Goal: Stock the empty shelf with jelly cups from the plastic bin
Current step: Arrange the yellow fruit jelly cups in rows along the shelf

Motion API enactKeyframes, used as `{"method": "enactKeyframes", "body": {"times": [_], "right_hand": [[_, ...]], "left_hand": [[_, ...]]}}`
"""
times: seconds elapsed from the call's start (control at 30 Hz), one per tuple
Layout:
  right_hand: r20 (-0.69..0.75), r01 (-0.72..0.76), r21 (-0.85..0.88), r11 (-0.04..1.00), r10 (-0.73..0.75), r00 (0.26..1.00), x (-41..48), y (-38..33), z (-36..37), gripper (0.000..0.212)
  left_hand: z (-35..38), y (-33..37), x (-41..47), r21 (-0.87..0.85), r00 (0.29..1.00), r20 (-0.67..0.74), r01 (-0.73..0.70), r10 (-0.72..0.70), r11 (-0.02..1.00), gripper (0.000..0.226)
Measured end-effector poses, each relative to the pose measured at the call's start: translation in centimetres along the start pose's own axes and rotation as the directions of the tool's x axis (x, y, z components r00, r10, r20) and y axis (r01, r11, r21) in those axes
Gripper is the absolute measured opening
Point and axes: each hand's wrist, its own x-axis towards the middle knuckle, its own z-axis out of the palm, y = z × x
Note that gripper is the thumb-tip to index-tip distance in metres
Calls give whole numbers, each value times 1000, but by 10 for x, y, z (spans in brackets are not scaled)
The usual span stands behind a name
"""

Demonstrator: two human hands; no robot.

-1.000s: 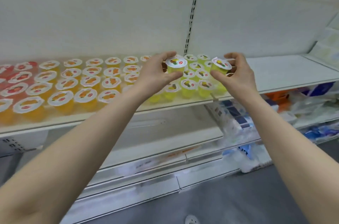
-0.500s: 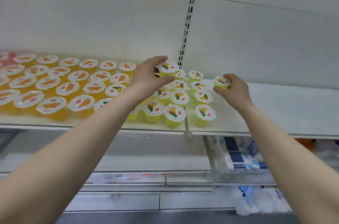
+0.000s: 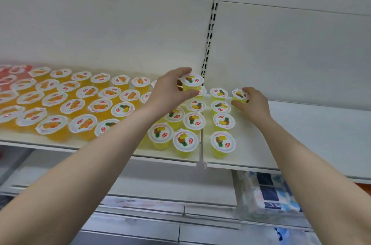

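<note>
My left hand (image 3: pixel 172 89) grips a yellow pineapple jelly cup (image 3: pixel 191 83) above the back of the white shelf (image 3: pixel 301 124). My right hand (image 3: pixel 254 104) holds another yellow jelly cup (image 3: pixel 240 96) low at the back of the shelf, just right of the yellow rows; I cannot tell whether it touches the shelf. Yellow pineapple cups (image 3: pixel 222 142) stand in columns in the middle of the shelf. Orange cups (image 3: pixel 54 126) fill its left part, and red ones (image 3: pixel 8 78) sit at the far left. The plastic bin is out of view.
A slotted black upright (image 3: pixel 210 30) runs up the white back wall behind the cups. The shelf's right part is bare. Below it, wrapped blue and white packs (image 3: pixel 267 194) lie on a lower shelf, with more white shelving (image 3: pixel 160 184) to the left.
Both hands have pushed further back over the shelf with their cups. The right hand's cup has come down to the back row beside the yellow columns. The view has moved closer.
</note>
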Motion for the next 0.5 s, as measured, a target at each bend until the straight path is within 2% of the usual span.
{"method": "enactKeyframes", "body": {"times": [0.2, 0.27, 0.37, 0.5], "right_hand": [[73, 46, -58, 997, -42, 996, -1, 2, -9, 71], [24, 122, -45, 991, -121, 992, -5, -3, -23, 70], [-46, 277, 70, 958, -274, 961, -19, -20, -41, 60], [118, 338, 147, 930, -355, 927, -38, -37, -55, 59]], "left_hand": [[13, 8, 8, 7, 999, 31, -27, 27, 1000, 65], [19, 13, 11, -11, 998, 49, -36, 36, 999, 63], [32, 24, 16, -33, 996, 63, -66, 68, 997, 57], [53, 42, 23, -77, 989, 90, -108, 115, 991, 47]]}}
